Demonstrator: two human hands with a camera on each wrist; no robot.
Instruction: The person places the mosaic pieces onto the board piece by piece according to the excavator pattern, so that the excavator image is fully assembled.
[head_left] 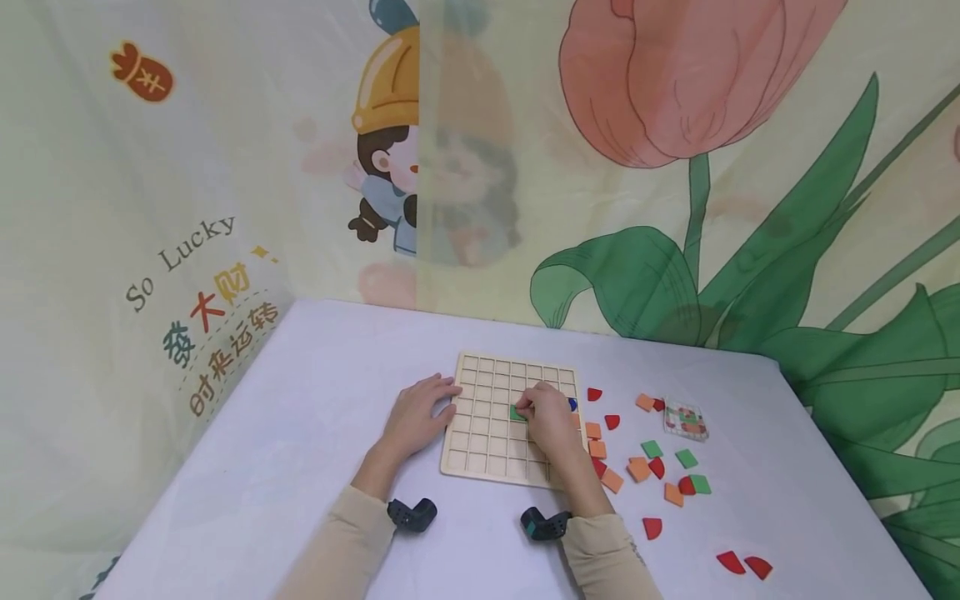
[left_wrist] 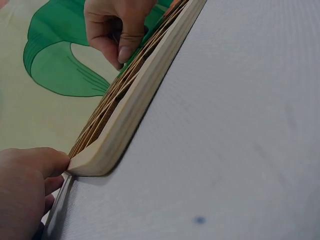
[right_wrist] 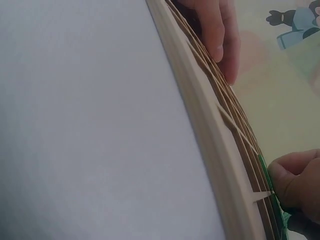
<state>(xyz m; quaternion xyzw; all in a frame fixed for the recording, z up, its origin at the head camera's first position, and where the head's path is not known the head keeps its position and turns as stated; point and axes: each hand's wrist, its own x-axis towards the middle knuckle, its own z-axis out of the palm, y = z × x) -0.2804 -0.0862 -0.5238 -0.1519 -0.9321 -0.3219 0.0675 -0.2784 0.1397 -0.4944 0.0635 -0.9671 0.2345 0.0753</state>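
Note:
A wooden grid board (head_left: 480, 433) lies on the white table, divided into square cells by thin ridges. At its left edge my left hand (head_left: 422, 414) rests with fingers extended, the thumb tip touching a board corner in the left wrist view. My right hand (head_left: 551, 421) is over the middle of the grid, its thumb and index finger pinching a green square tile (head_left: 516, 412) at a cell. Beside that hand, an orange tile (head_left: 576, 421) and a blue piece (head_left: 572, 404) show near the board's right edge, partly hidden by the hand.
Right of the board lie scattered orange squares (head_left: 638, 469), green squares (head_left: 686, 458) and red quarter-round pieces (head_left: 652, 527). A small patterned card (head_left: 686, 419) lies farther right. Black wrist devices (head_left: 412, 515) sit at both cuffs. A printed curtain (head_left: 480, 283) stands behind the table.

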